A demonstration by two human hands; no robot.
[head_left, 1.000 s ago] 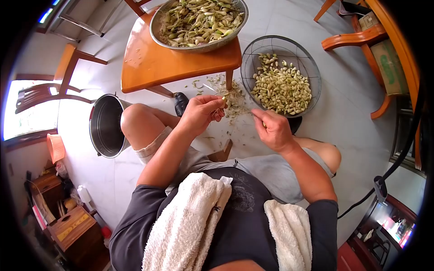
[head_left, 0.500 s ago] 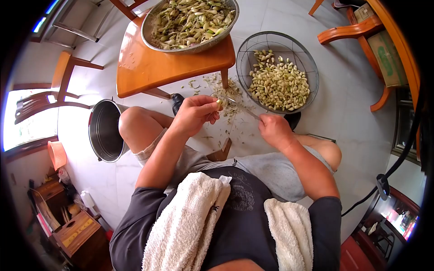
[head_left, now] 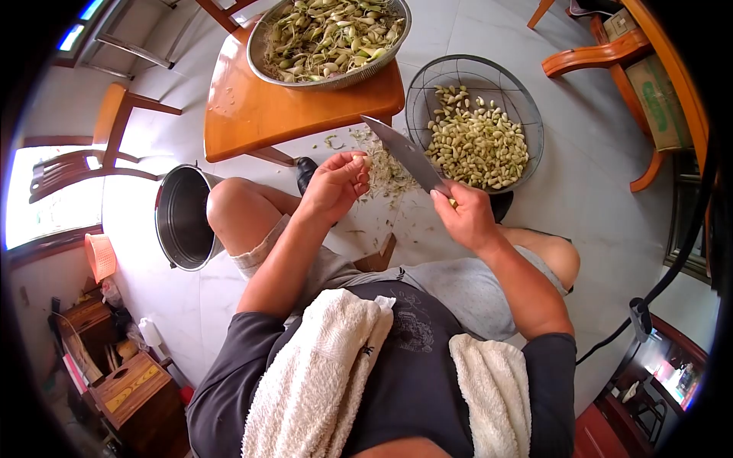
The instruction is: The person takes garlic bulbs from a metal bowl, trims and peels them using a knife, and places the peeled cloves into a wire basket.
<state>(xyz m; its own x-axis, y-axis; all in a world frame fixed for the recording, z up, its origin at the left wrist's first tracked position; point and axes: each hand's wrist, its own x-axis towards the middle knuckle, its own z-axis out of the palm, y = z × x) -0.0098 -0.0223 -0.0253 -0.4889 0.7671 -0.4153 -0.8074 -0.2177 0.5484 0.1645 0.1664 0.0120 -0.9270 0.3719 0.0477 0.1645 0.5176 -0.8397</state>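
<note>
My left hand [head_left: 336,188] pinches a small pale bulb [head_left: 366,162] between thumb and fingertips. In my right hand [head_left: 467,219] is the handle of a kitchen knife [head_left: 411,158]. Its broad blade points up and left, with its flat side facing me, and stands apart from the bulb. Ahead, a metal colander [head_left: 336,82] heaped with untrimmed bulbs [head_left: 336,38] with stems and roots rests on a wooden chair [head_left: 305,114]. A round wire-framed basket [head_left: 538,114] on the floor, beyond the knife, holds many trimmed bulbs [head_left: 477,145].
Trimmings [head_left: 389,172] lie scattered on the tiled floor between my feet. A metal bucket [head_left: 183,221] stands beside my left knee. More wooden furniture [head_left: 599,57] is at the right, and another chair [head_left: 114,137] is at the left. A black cable [head_left: 683,263] hangs at the right.
The knife has swung up and away from the bulb, turning from edge-on to show its blade. My left hand still holds the small bulb. The view has shifted slightly.
</note>
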